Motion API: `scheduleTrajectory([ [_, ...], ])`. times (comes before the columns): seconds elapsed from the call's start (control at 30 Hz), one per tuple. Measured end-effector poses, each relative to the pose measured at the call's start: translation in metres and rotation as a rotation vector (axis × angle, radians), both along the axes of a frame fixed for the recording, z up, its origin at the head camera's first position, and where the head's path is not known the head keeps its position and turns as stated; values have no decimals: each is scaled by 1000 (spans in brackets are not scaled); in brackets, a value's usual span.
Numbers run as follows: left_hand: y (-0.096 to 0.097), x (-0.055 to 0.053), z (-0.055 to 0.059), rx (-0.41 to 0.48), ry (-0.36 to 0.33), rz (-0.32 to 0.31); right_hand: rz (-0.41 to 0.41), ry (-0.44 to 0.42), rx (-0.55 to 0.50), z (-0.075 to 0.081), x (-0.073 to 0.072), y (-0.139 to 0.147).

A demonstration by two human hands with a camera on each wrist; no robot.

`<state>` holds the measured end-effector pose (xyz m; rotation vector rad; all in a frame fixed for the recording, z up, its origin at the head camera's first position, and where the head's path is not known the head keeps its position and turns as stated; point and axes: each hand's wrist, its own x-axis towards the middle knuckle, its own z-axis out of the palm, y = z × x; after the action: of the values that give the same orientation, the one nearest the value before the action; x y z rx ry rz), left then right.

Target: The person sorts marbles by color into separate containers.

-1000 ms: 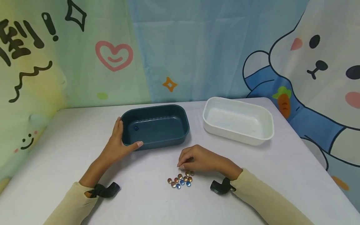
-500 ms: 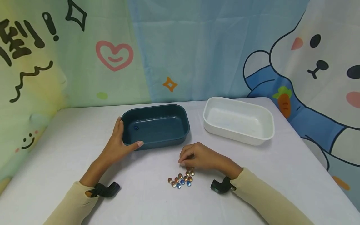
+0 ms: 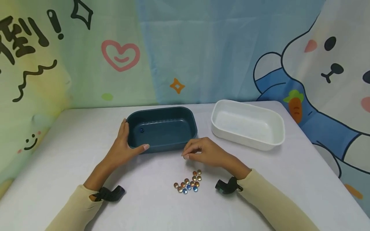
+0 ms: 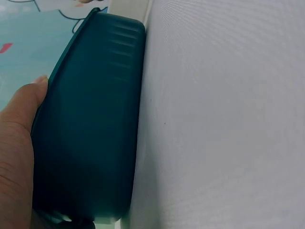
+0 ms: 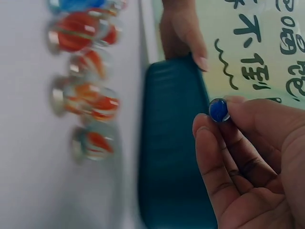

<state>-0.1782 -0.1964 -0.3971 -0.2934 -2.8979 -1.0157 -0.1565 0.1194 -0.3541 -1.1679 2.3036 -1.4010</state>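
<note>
In the head view, my left hand holds the left near corner of a dark teal plastic tub, thumb along the near rim and fingers on the left wall. Inside the tub, near its left end, lies a small dark blue marble. My right hand is in the air just in front of the tub's right near corner. Its thumb and fingertips pinch a blue glass marble, clear in the right wrist view. Below that hand, several orange, amber and blue marbles lie grouped on the white tabletop.
A white plastic tub stands at the back right, beside the teal one. Behind the table hangs a printed cloth backdrop. Both wrists wear a black camera mount, such as the left mount.
My right hand has moved away from the loose marbles towards the teal tub, carrying the blue marble. The left hand keeps its place on the tub. The head view has shifted slightly.
</note>
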Motion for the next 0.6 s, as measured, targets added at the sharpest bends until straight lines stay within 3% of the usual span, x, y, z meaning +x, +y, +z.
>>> scheduleTrajectory([
  [0.33, 0, 0, 0, -6, -15, 3, -78, 40, -82, 22, -17, 3],
  [0.6, 1, 0, 1, 7, -19, 5, -122, 25, -70, 36, -39, 7],
])
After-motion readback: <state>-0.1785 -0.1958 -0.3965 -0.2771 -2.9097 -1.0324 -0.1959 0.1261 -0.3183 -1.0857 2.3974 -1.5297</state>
